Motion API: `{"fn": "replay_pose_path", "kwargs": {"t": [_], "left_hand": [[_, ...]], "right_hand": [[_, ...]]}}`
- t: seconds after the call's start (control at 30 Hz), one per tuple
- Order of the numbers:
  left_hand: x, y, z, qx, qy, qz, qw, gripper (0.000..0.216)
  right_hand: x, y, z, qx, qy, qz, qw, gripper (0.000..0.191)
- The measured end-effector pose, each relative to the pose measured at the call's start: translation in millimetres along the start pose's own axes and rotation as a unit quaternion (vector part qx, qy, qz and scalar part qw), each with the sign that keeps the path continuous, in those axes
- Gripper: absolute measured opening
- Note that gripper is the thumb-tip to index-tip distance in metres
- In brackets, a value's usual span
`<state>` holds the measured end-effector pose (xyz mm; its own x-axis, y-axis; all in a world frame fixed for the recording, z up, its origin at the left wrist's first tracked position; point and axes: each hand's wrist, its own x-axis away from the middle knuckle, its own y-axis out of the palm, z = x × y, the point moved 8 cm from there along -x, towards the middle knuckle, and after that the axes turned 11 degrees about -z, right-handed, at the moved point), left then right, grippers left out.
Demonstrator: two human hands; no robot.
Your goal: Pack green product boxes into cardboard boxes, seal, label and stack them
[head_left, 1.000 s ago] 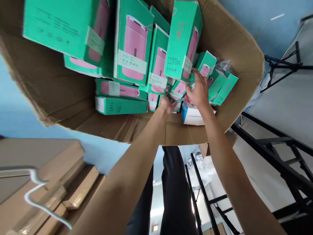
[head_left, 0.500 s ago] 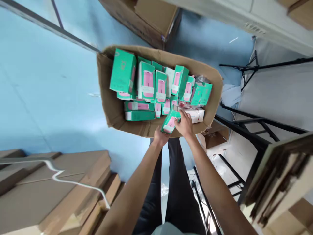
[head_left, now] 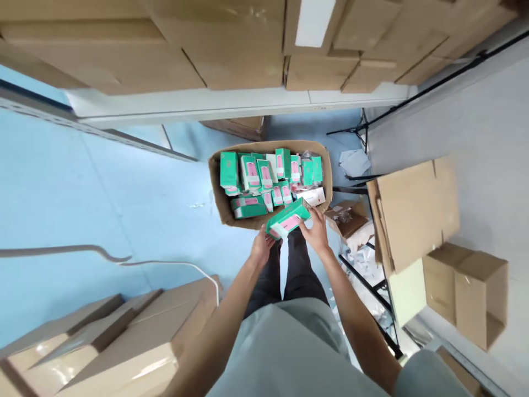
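L hand [head_left: 261, 245] & R hand [head_left: 317, 232] part-curled, gripping opp. ends of green/pink box [head_left: 288, 219]. Open carton [head_left: 220, 203] just beyond, w/ more green boxes [head_left: 228, 168] & white box [head_left: 314, 197].

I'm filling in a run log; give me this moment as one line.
left hand: grips green box, left end; right hand: grips its right end; open carton: holds more green boxes, white box

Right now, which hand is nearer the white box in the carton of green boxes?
Right. The right hand is just below the white box in the picture; the left hand is farther off, lower and left.
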<state>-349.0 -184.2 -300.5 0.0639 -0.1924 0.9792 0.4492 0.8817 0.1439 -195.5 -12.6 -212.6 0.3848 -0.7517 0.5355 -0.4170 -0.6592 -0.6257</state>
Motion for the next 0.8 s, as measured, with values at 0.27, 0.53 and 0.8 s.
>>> {"fn": "replay_pose_path", "kwargs": {"t": [0.27, 0.53, 0.8], "left_hand": [[84, 56, 48, -0.15, 0.141, -0.083, 0.975, 0.033], [218, 141, 62, -0.235, 0.301, -0.233, 0.894, 0.04], [391, 189, -43, -0.384, 0.418, -0.402, 0.719, 0.068]], "right_hand": [[104, -93, -14, -0.094, 0.007, 0.165, 0.982, 0.054], [240, -161, -16, -0.256, -0.002, 0.334, 0.907, 0.054], [443, -173, 26, -0.424, 0.0, 0.507, 0.75, 0.038]]}}
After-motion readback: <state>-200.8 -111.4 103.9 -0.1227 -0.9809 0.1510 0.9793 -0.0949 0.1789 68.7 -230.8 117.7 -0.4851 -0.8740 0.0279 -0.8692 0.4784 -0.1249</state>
